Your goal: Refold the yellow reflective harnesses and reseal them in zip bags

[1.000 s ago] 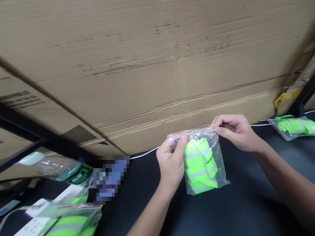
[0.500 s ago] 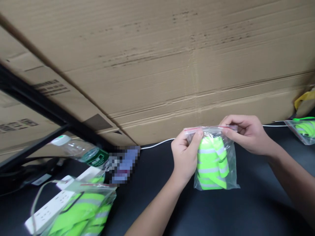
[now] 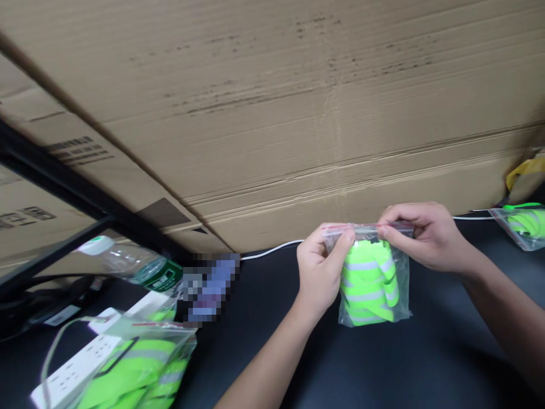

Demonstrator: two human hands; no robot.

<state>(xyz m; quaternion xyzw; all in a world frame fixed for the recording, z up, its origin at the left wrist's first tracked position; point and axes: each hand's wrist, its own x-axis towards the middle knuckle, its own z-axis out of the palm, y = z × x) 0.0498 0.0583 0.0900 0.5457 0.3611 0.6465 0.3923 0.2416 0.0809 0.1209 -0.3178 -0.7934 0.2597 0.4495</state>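
A clear zip-lock bag (image 3: 403,295) with a red line along its top hangs upright between my hands, above the dark tabletop. Inside it lies a folded neon-green strap (image 3: 367,284) with silvery reflective stripes. My left hand (image 3: 321,272) pinches the bag's top edge near its left corner, thumb in front. On the same edge, right of the middle, my right hand (image 3: 421,236) pinches the zip strip between thumb and fingers. The fingers behind the bag are partly hidden.
At lower left, another bag of neon-green straps (image 3: 140,369) lies against a white power strip (image 3: 76,369). Behind are a plastic bottle (image 3: 131,264) and a black metal frame (image 3: 76,187). Cardboard boxes (image 3: 272,125) wall the back. A further green-filled bag (image 3: 523,227) sits far right.
My right hand has slid slightly left along the bag's top edge, closer to my left hand. The bag's bottom has risen a little. The view has shifted slightly.
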